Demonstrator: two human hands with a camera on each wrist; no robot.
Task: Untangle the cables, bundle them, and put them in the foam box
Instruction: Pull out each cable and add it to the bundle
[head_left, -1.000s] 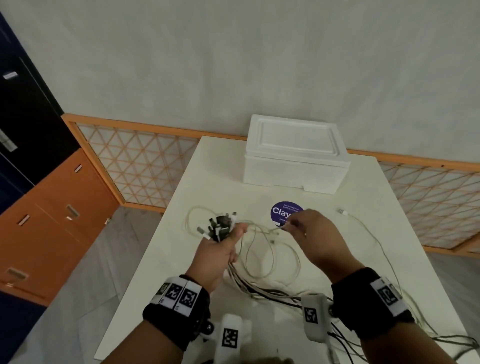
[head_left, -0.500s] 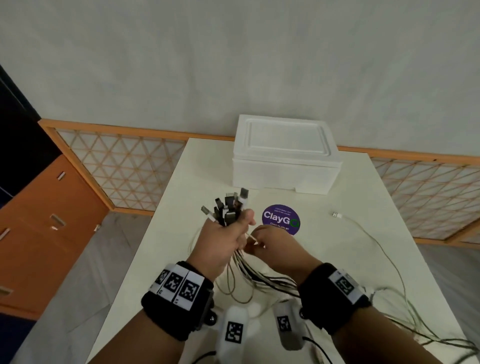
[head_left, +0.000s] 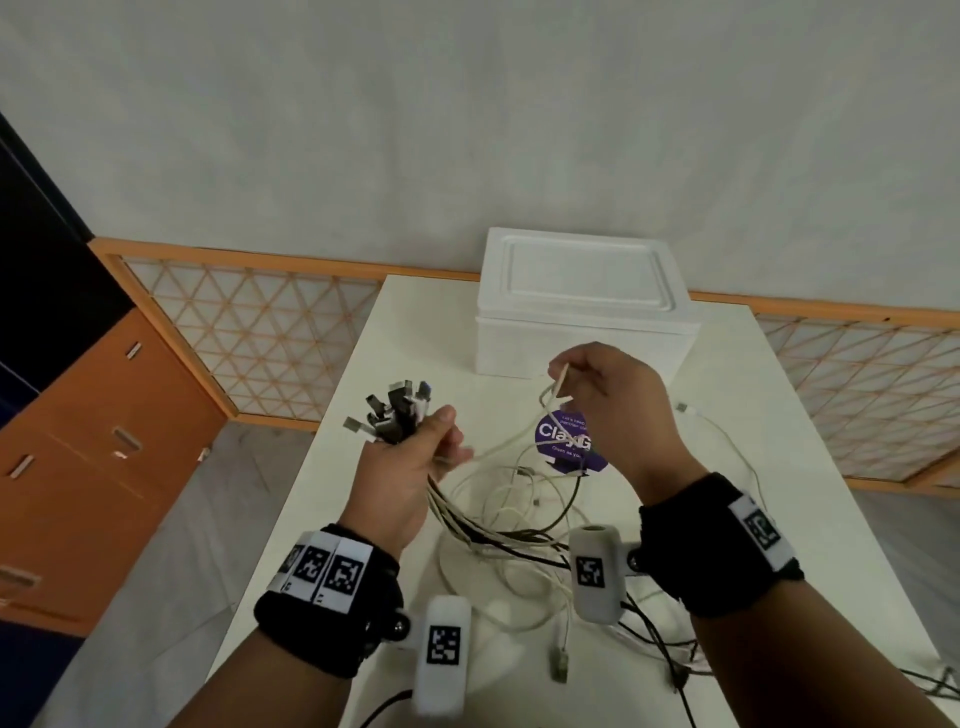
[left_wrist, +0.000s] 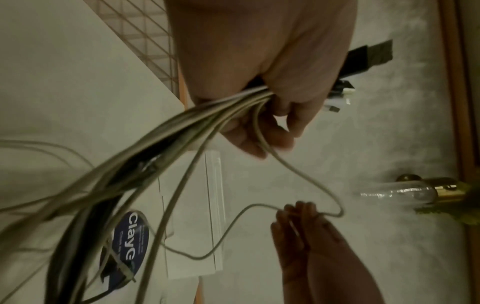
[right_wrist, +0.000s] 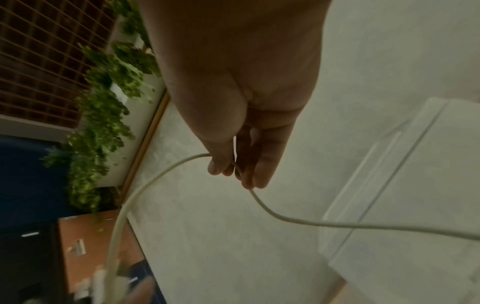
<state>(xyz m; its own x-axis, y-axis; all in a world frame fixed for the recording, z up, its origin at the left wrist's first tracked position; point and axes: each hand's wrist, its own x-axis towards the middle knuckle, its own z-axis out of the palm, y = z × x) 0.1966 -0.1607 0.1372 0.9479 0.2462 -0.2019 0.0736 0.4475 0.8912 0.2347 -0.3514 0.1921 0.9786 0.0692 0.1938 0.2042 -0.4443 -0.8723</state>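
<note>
My left hand (head_left: 415, 457) grips a bunch of cables (head_left: 498, 525) just below their plugs (head_left: 392, 410), which stick up out of the fist; in the left wrist view the same left hand (left_wrist: 262, 115) holds the cables (left_wrist: 161, 139). My right hand (head_left: 597, 395) is raised in front of the foam box and pinches one white cable (head_left: 553, 387) that runs back to the left fist. The right wrist view shows this right hand (right_wrist: 233, 168) pinching that white cable (right_wrist: 145, 189). The closed white foam box (head_left: 582, 306) stands at the table's far end.
Loose white and black cables (head_left: 545, 582) trail over the white table (head_left: 810, 467) toward its near right edge. A round purple sticker (head_left: 569, 441) lies in front of the box. Another white cable (head_left: 727, 441) runs along the right. A lattice screen (head_left: 260, 332) and orange drawers (head_left: 88, 457) stand left.
My right hand has moved from beside the left fist up and to the right, drawing a white cable out with it. The left hand still holds the plug bunch.
</note>
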